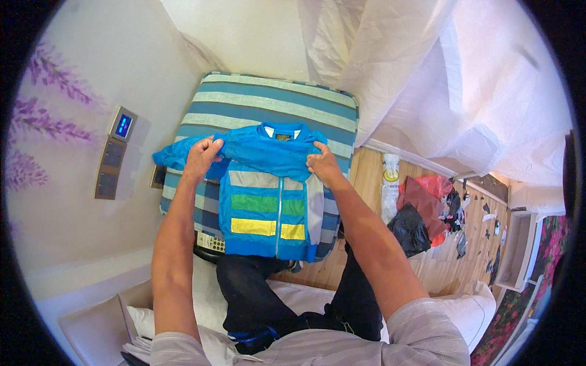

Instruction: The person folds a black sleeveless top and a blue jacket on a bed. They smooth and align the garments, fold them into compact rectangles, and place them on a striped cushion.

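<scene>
A blue zip-up jacket [268, 201] with grey, green and yellow bands lies front up on a striped cushioned surface [274, 98], its collar away from me. One sleeve is laid across the upper chest. My left hand [204, 153] pinches blue fabric between thumb and fingers near the shoulder at the left; the other sleeve's end sticks out beyond it. My right hand [322, 162] grips the end of the folded sleeve at the jacket's right side. A grey panel of the jacket shows below that hand.
A remote-like keypad [211, 242] lies by the near left edge of the striped surface. Wall panels [110, 155] are at the left. Black [409, 231] and red plastic bags [423, 201] and scattered scraps lie on the wooden floor [366, 178] at the right. White sheeting [403, 91] hangs behind.
</scene>
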{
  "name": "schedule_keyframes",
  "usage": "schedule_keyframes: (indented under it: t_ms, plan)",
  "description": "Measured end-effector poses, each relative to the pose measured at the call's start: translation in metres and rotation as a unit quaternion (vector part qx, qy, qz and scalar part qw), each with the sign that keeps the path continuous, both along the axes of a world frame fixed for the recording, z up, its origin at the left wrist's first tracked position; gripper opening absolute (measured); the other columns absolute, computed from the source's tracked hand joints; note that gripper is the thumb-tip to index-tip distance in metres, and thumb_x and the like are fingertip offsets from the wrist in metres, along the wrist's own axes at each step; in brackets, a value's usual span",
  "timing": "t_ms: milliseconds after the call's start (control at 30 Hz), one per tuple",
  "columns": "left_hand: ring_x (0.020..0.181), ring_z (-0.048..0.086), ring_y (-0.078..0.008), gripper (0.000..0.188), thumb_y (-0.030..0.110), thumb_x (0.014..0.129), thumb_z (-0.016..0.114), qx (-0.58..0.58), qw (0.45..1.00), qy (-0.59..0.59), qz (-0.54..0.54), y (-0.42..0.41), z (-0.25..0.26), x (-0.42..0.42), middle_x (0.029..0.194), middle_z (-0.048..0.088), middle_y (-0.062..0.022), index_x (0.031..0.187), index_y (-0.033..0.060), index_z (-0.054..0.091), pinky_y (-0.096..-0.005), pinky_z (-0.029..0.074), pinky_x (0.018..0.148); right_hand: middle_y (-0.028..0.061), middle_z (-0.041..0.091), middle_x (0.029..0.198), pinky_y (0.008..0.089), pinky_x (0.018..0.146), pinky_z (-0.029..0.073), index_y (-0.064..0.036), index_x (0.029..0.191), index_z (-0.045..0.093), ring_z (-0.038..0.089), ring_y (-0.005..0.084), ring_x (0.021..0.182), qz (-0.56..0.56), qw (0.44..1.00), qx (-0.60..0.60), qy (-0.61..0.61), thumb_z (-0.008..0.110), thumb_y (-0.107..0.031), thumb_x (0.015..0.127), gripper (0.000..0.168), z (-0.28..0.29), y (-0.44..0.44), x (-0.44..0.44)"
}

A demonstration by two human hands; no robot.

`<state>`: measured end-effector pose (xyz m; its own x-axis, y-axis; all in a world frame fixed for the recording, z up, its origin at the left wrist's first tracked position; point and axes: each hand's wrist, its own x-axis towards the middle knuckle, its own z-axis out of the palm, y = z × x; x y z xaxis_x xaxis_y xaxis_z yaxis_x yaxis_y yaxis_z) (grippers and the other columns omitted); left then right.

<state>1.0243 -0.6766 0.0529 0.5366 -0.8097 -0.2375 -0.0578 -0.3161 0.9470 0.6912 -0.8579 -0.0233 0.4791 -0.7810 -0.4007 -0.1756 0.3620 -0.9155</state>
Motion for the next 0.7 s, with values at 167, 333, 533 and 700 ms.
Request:
schedule_keyframes:
  t_ms: [167,333,533,700]
  plan:
    - [0.089,0.063,-0.0161,0.036,0.041,0.095,0.072,-0.027,0.964,0.251,0.078,-0.011,-0.003,-0.022,0.096,0.065,-0.0048,0.079,0.0139,0.056,-0.0364,0.059,0.078,0.0102,0.069,0.098,0.0322,0.069,0.054,-0.001,0.151,0.036,0.064,0.0172,0.079,0.003,1.0,0.008,-0.01,0.062,-0.003,0.091,0.066,-0.001,-0.002,-0.005]
    - [0.086,0.061,-0.0139,0.033,0.041,0.094,0.074,0.011,0.988,0.111,0.103,-0.003,-0.029,0.001,0.091,0.064,-0.0018,0.085,0.0133,0.058,-0.0325,0.057,0.07,0.0114,0.069,0.1,0.0326,0.069,0.055,-0.002,0.152,0.036,0.064,0.0182,0.081,0.006,1.0,0.005,-0.002,0.062,-0.003,0.092,0.065,0.007,0.003,0.003]
    - [0.081,0.062,-0.0138,0.036,0.042,0.091,0.076,0.079,0.994,0.064,0.036,-0.009,-0.013,-0.011,0.09,0.066,-0.0028,0.095,0.0077,0.065,-0.0312,0.056,0.07,0.012,0.068,0.101,0.0328,0.068,0.055,-0.003,0.152,0.036,0.064,0.0178,0.081,0.002,1.0,0.018,0.007,0.064,-0.003,0.09,0.068,0.001,-0.002,-0.004]
    - [0.087,0.062,-0.0159,0.035,0.033,0.087,0.082,0.085,0.99,0.115,-0.008,0.001,-0.025,0.003,0.1,0.066,-0.005,0.103,0.0069,0.066,-0.0328,0.057,0.071,0.0161,0.063,0.116,0.0331,0.082,0.056,-0.005,0.154,0.034,0.062,0.0211,0.096,0.039,0.999,0.039,0.0,0.064,-0.007,0.096,0.066,0.008,-0.001,-0.002]
